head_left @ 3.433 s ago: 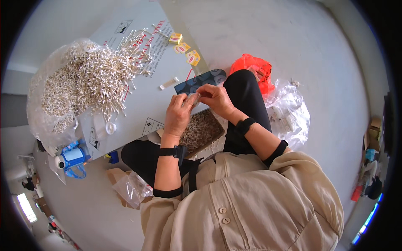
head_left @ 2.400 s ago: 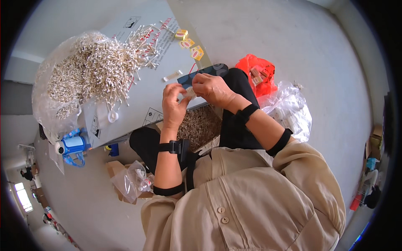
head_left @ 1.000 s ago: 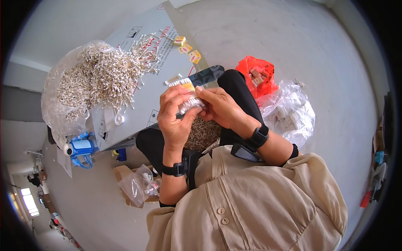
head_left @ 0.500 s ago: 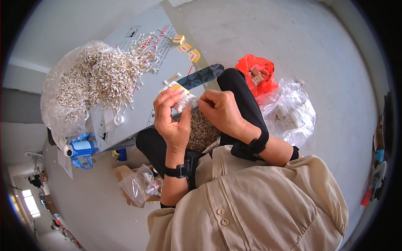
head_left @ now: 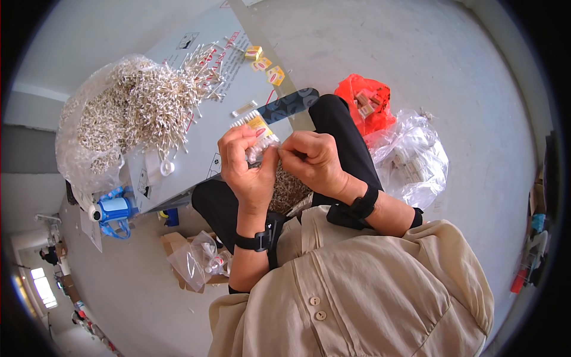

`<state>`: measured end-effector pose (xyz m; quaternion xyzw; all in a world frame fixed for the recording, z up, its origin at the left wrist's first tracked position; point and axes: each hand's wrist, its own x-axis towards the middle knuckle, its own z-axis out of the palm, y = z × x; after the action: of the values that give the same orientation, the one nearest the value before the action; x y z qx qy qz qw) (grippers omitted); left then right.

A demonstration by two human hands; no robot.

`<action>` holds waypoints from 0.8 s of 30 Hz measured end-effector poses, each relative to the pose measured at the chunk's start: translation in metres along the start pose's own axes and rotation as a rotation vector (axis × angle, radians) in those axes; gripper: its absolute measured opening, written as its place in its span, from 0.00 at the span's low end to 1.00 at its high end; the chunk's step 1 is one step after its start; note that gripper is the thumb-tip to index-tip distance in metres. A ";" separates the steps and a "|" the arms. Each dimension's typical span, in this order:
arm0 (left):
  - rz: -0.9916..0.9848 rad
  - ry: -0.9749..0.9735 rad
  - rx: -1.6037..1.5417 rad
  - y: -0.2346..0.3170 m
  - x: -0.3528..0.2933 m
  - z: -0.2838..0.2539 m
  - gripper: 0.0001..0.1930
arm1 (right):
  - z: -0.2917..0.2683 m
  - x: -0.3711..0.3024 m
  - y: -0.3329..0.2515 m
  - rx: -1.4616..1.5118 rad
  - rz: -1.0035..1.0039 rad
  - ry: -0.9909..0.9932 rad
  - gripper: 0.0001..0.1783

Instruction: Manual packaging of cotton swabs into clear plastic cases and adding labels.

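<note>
My left hand (head_left: pixel 244 166) grips a clear pack of cotton swabs (head_left: pixel 260 127) with a yellow and white label, thumb below and fingers over the top. My right hand (head_left: pixel 315 159) is closed in a pinch at the pack's near right end; its fingertips seem to hold the clear wrapping, though the exact grip is hard to see. Just beyond the pack, a short row of swabs (head_left: pixel 244 108) lies on the table (head_left: pixel 178 189). More loose swabs (head_left: pixel 289 189) fill a container between my knees, partly hidden by my hands.
A large heap of swabs (head_left: pixel 146 104) spills from a clear bag at the left. Small yellow boxes (head_left: pixel 253 52) lie by the table's far edge. A tape roll (head_left: pixel 167 168) and blue bottle (head_left: pixel 115 209) are nearer. Red (head_left: pixel 357 89) and clear bags (head_left: pixel 425 157) stand right; a cardboard box (head_left: pixel 175 250) sits below.
The pack has tilted slightly, so more of its label and far swab tips show. Both hands keep close together, with the right fingertips still pinched at the pack's end.
</note>
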<state>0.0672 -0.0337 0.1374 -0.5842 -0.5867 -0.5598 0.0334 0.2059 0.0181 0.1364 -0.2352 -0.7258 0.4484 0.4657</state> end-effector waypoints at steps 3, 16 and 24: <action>-0.090 0.027 -0.095 -0.003 -0.003 0.004 0.19 | 0.001 -0.001 -0.002 0.083 0.113 0.057 0.07; -0.131 -0.191 -0.155 0.002 0.002 -0.009 0.20 | -0.010 0.025 0.000 0.515 0.514 -0.240 0.26; 0.211 -0.123 0.295 0.016 0.026 -0.021 0.14 | -0.011 0.023 0.018 1.038 0.722 -0.130 0.18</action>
<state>0.0575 -0.0359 0.1729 -0.6644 -0.5987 -0.4244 0.1414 0.2039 0.0491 0.1335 -0.1812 -0.3158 0.8840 0.2932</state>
